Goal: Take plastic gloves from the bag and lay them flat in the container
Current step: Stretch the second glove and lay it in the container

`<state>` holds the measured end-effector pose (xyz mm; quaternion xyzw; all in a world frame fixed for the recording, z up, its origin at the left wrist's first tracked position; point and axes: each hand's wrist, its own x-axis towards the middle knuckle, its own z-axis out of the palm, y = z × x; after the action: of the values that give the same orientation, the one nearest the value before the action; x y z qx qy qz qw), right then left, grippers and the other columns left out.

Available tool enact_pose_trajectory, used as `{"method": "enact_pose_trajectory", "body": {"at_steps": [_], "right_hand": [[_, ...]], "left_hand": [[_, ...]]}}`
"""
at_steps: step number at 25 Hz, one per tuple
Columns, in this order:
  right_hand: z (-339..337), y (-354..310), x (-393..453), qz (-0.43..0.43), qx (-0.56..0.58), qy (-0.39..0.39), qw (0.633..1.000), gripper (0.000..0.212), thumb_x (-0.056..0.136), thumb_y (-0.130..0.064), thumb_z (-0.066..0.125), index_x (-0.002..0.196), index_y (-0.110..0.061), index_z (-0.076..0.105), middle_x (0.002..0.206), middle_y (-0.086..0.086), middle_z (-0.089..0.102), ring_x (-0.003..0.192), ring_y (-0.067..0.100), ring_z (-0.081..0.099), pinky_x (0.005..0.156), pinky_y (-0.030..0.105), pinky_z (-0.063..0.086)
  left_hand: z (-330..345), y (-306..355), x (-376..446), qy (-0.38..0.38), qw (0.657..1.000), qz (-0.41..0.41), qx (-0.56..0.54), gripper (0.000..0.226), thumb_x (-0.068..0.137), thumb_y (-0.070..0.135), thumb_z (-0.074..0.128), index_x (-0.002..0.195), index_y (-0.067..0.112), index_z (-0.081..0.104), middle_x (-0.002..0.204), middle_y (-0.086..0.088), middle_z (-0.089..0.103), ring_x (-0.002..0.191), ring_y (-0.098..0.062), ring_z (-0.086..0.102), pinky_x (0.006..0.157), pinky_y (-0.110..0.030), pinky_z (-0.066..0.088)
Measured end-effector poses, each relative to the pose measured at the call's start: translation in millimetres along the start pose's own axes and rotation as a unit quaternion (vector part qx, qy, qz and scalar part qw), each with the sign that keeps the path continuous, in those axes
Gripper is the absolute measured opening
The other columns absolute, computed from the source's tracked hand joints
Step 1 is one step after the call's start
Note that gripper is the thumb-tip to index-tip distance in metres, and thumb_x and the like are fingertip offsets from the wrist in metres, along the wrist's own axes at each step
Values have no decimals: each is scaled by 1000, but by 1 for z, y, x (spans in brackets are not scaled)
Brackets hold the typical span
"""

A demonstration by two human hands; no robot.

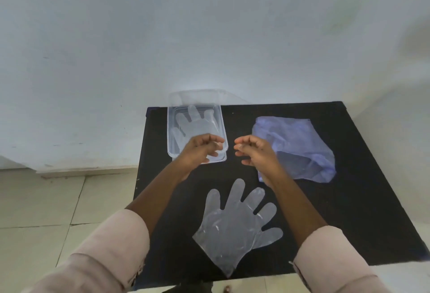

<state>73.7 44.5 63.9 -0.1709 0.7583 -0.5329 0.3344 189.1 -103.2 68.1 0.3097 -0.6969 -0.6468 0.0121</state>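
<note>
Hands, left (202,150) and right (252,153), hover loosely curled, holding nothing, above table (349,199).

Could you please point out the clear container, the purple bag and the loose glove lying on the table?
clear container (172,150): head view, on its near left wall.
purple bag (295,139): head view, on its crumpled middle.
loose glove (226,230): head view, on its palm.

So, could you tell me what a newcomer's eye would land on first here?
Probably the clear plastic glove lying flat on the near part of the black table, fingers spread. Above it the left hand and right hand hover empty, half curled. Behind them, a clear container with gloves sits left, a crumpled bluish bag right.
</note>
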Motion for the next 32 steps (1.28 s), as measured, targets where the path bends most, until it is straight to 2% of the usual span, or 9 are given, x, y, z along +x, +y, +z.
{"method": "enact_pose_trajectory", "body": {"at_steps": [6,8,11,13,16,19,21,26,32], "right_hand": [[-6,56,-75,67,31,-18,997,12,91,-14,57,99,-13,66,101,8,70,89,20,65,76,32,51],[-2,74,-93,87,25,-28,996,10,91,-15,58,92,-20,66,100,5,69,92,20,65,76,32,51],[9,103,-118,83,-38,-19,996,7,89,-18,61,91,-21,67,99,5,69,92,19,66,84,34,53],[21,126,-133,48,-142,-31,988,2,85,-18,67,87,-17,66,94,4,69,86,16,64,82,32,51],[35,151,-157,27,-291,-99,951,22,75,-27,77,90,-23,61,96,1,66,86,15,61,83,33,52],[45,174,-172,-28,-435,-144,888,51,71,-38,78,114,-24,56,117,-1,59,106,18,56,94,36,50],[50,184,-175,-39,-467,-157,869,55,75,-37,76,123,-25,54,127,0,56,116,21,53,100,37,47],[49,200,-172,-63,-447,-94,887,23,88,-29,63,108,-18,66,113,4,66,105,21,59,93,35,52],[52,201,-169,-90,-462,-83,878,18,90,-27,59,101,-13,66,107,7,67,99,21,60,92,34,52]], "left_hand": [[44,-38,-64,-16,999,-44,13,15,93,23,59,104,23,68,108,-6,72,98,-21,66,91,-39,49],[49,-54,-79,-14,998,-60,12,18,91,22,61,107,20,69,108,-7,72,94,-19,65,89,-38,50],[53,-76,-97,-13,996,-84,14,20,90,20,62,108,17,70,107,-8,71,88,-15,64,82,-34,51],[52,-92,-102,-19,995,-96,17,19,89,21,64,106,16,70,104,-7,71,86,-15,65,82,-35,52],[48,-112,-107,-22,993,-110,24,17,89,22,65,104,16,71,103,-4,71,91,-18,65,84,-36,53],[42,-130,-111,-31,992,-122,26,17,90,21,64,105,15,70,104,-3,71,92,-17,66,80,-33,51],[40,-137,-113,-35,990,-133,32,16,89,21,64,104,16,70,102,0,70,91,-15,65,78,-32,49],[37,-144,-112,-42,988,-144,30,13,90,21,63,102,19,69,95,5,68,86,-13,63,73,-29,47],[35,-139,-108,-50,988,-137,42,15,91,17,61,104,15,69,108,-2,68,92,-14,63,66,-24,45]]}}
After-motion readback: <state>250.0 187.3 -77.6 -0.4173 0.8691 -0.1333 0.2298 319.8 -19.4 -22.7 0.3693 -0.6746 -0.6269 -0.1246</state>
